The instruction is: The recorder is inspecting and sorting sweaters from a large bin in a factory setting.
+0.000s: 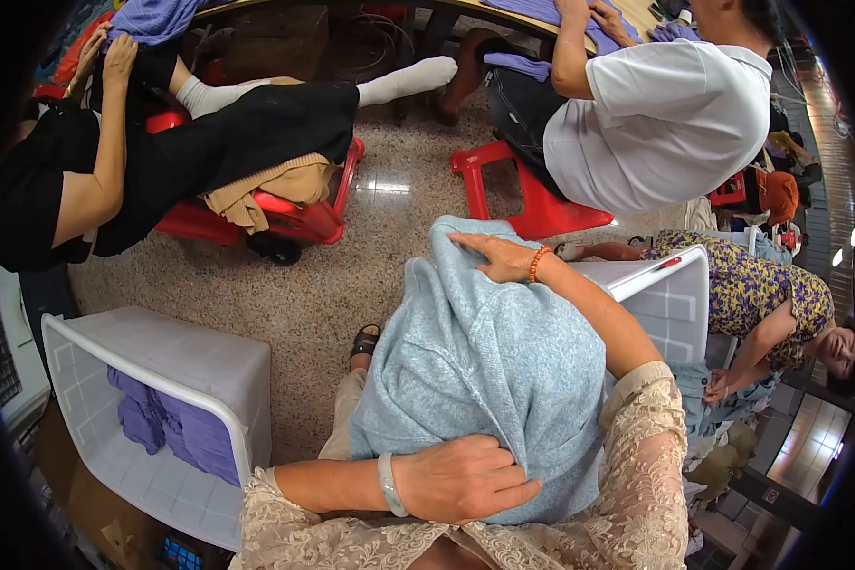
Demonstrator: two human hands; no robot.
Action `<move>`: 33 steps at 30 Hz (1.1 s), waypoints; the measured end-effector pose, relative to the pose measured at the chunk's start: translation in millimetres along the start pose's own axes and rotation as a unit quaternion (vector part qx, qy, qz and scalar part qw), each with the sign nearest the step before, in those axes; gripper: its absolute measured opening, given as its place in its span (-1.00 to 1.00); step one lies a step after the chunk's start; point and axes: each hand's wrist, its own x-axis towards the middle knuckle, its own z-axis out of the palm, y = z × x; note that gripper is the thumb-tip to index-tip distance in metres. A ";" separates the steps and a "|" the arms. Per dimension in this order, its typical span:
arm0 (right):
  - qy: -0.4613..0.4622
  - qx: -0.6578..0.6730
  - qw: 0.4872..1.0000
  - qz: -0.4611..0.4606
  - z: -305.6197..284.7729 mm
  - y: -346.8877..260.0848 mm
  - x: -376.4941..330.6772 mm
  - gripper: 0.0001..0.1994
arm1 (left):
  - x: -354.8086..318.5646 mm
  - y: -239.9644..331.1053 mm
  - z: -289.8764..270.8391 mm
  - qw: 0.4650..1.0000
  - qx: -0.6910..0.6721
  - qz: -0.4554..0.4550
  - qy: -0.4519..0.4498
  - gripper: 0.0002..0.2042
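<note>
A light blue knitted sweater [503, 351] lies bunched over my lap, its folds running from my body to the far end. At its near edge my left hand [465, 480], with a pale bangle at the wrist, has its fingers curled on a fold of the knit. My right hand [503, 256], wearing an orange bead bracelet, rests on the far end with its fingers stretched out along the cloth. Part of the sweater's underside is hidden.
A white plastic bin [247, 418] with purple knits [180, 427] stands at left; another bin [698, 294] is at right. Ahead, two people sit by red stools [532, 204] at a table [465, 5] with purple cloth. Someone at right handles blue-grey cloth [693, 380].
</note>
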 end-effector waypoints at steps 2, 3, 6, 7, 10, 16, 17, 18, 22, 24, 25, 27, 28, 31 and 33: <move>-0.068 0.052 0.995 0.048 2.6 12.2 2.2 -0.30 | -1.1 -1.9 1.1 1.000 -0.004 0.010 0.002 -0.66; -0.066 0.031 0.995 0.075 8.3 18.8 3.3 -0.28 | -2.6 -3.8 2.2 0.999 -0.014 0.014 0.027 -0.63; -0.031 -0.019 0.987 0.155 10.6 41.6 4.3 -0.18 | -6.3 -6.4 -1.5 0.997 -0.037 0.026 0.062 -0.60; 0.030 -0.046 0.964 0.261 3.1 39.7 4.2 -0.17 | -7.9 -6.7 -3.2 0.996 -0.046 0.029 0.072 -0.61; 0.109 -0.063 0.886 0.447 -20.8 50.3 -5.1 -0.01 | -10.6 -3.7 -10.6 0.995 -0.072 0.039 0.049 -0.70; 0.006 0.167 0.908 0.384 -3.4 133.5 12.8 -0.08 | -16.6 -3.3 -2.1 0.992 -0.097 0.021 0.083 -0.71; 0.038 0.201 0.899 0.386 9.9 189.2 3.1 -0.22 | -9.1 -5.0 -1.6 0.990 -0.111 0.040 0.078 -0.72; 0.007 0.087 0.943 0.320 4.9 237.6 -21.4 -0.32 | -2.1 -8.1 -1.0 0.987 -0.127 0.061 0.076 -0.72; 0.256 0.421 0.843 0.215 -12.7 121.5 12.7 -0.60 | -15.8 -4.9 2.2 0.991 -0.098 0.006 0.091 -0.68; 0.334 0.453 0.813 0.146 -33.8 82.1 -6.7 -0.57 | -14.2 -1.0 -2.3 0.994 -0.055 -0.036 0.087 -0.61; 0.372 0.449 0.804 0.111 -44.7 62.0 -19.0 -0.54 | -15.0 2.0 -5.8 0.994 -0.004 -0.057 0.088 -0.55; 0.381 0.524 0.762 0.005 -66.6 27.8 -46.7 -0.52 | -17.7 8.5 -10.5 0.983 0.072 -0.127 0.115 -0.53; 0.377 0.508 0.772 -0.062 -79.2 12.3 -62.1 -0.54 | -19.9 10.5 -10.3 0.969 0.106 -0.170 0.144 -0.52; 0.368 0.447 0.793 -0.190 -100.2 -60.6 -131.4 -0.59 | -20.2 2.2 -18.4 0.914 0.266 -0.227 0.207 -0.41; 0.353 0.405 0.805 -0.252 -95.3 -107.8 -176.9 -0.59 | -5.9 -6.7 -33.6 0.904 0.263 -0.229 0.248 -0.32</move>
